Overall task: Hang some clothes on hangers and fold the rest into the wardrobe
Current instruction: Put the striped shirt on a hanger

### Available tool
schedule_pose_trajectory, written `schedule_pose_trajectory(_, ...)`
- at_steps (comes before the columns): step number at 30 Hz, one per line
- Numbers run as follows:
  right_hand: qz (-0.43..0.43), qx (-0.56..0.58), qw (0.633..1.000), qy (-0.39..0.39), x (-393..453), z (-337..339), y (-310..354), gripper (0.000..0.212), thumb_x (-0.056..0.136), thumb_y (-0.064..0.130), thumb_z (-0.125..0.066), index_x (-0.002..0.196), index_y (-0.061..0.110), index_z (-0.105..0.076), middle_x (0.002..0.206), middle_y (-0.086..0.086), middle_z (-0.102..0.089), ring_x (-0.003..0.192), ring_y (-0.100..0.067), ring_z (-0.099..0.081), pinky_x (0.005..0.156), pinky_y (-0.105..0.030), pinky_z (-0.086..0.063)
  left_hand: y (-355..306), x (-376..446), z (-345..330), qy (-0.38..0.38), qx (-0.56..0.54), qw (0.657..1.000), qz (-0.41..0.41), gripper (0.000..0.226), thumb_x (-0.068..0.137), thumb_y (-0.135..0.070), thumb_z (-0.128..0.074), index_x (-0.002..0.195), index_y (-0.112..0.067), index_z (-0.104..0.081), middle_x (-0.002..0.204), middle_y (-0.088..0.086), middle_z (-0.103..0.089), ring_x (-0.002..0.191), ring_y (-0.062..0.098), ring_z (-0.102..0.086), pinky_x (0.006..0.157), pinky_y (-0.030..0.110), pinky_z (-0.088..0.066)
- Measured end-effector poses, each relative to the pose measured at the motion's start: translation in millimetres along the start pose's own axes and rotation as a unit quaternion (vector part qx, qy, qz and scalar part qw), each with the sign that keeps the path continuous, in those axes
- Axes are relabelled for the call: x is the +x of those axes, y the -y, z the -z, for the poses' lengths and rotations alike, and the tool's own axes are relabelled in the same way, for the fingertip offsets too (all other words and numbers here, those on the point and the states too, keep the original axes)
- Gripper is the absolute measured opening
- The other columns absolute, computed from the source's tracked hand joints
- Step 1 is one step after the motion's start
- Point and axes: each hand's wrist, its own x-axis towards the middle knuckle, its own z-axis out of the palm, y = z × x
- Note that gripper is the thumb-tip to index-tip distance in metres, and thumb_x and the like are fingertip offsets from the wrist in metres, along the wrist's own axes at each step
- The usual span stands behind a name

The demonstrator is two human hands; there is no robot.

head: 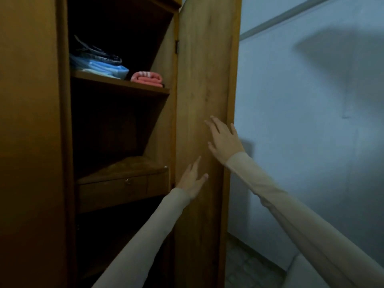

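Observation:
A wooden wardrobe stands open, its door point(203, 80) swung out to the right. My right hand point(223, 139) lies with straight, spread fingers on the door's inner face near its outer edge. My left hand point(192, 179) reaches toward the same face lower down, fingers straight, holding nothing. On the upper shelf point(120, 85) sit a stack of folded blue and dark clothes point(99, 64) and a folded pink cloth point(147, 79). No hangers are in view.
Below the upper shelf is a dark compartment, then a small drawer point(116, 190) with a round knob. The wardrobe's left side panel point(31, 142) fills the left. A pale wall point(311, 121) and tiled floor point(249, 262) lie right of the door.

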Motion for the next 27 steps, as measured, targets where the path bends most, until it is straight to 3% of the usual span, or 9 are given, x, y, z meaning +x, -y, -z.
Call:
schedule_pose_trajectory(4, -0.053, 0.03, 0.998, -0.009, 2.3, 9.5, -31.4, 0.067, 0.093, 0.014, -0.047, 0.15, 0.013, -0.011, 0.158, -0.008, 0.0, 0.146, -0.022, -0.006, 0.117, -0.043, -0.011, -21.4, 12.6, -27.2, 0.005, 0.003, 1.0, -0.026, 0.08, 0.094, -0.041, -0.05, 0.149, -0.034, 0.007, 0.159, 0.0, 0.001, 0.146, 0.023, -0.002, 0.118, 0.046, -0.011)
schedule_pose_trajectory(9, -0.116, 0.204, 0.97, 0.069, 3.7, 5.7, -44.7, 0.078, 0.095, 0.014, -0.05, 0.15, 0.012, 0.006, 0.158, -0.008, 0.001, 0.143, -0.027, -0.019, 0.115, -0.039, -0.025, -31.6, 25.8, -48.5, 0.003, -0.006, 1.0, -0.025, 0.092, 0.09, -0.033, -0.059, 0.148, -0.033, 0.011, 0.159, -0.001, 0.001, 0.145, 0.022, -0.004, 0.117, 0.047, -0.013)
schedule_pose_trajectory(14, -0.125, 0.256, 0.955, 0.085, 5.7, -1.3, -46.6, 0.08, 0.096, 0.016, -0.048, 0.149, 0.009, 0.013, 0.158, -0.009, -0.003, 0.141, -0.027, -0.024, 0.113, -0.035, -0.026, -25.4, 29.2, -64.4, -0.013, 0.019, 1.0, 0.006, 0.094, 0.089, -0.021, -0.061, 0.149, -0.027, 0.011, 0.158, 0.0, -0.003, 0.145, 0.02, -0.008, 0.117, 0.042, -0.016)
schedule_pose_trajectory(19, -0.13, 0.259, 0.953, 0.085, 9.4, 0.7, -48.6, 0.077, 0.097, 0.02, -0.047, 0.149, 0.01, 0.009, 0.155, -0.011, -0.018, 0.137, -0.029, -0.03, 0.111, -0.037, -0.03, -22.7, 31.6, -67.1, -0.011, 0.021, 0.999, 0.029, 0.086, 0.091, -0.022, -0.058, 0.15, -0.023, 0.005, 0.158, 0.002, -0.008, 0.144, 0.02, -0.015, 0.117, 0.04, -0.019)
schedule_pose_trajectory(27, -0.126, 0.309, 0.94, 0.075, 12.9, 4.4, -42.2, 0.067, 0.097, 0.016, -0.044, 0.15, 0.011, -0.003, 0.153, -0.012, -0.024, 0.139, -0.029, -0.028, 0.111, -0.037, -0.029, -17.1, 25.2, -50.9, -0.038, 0.041, 0.998, 0.021, 0.077, 0.093, -0.024, -0.056, 0.151, -0.021, -0.005, 0.155, 0.003, -0.02, 0.141, 0.02, -0.024, 0.115, 0.038, -0.026)
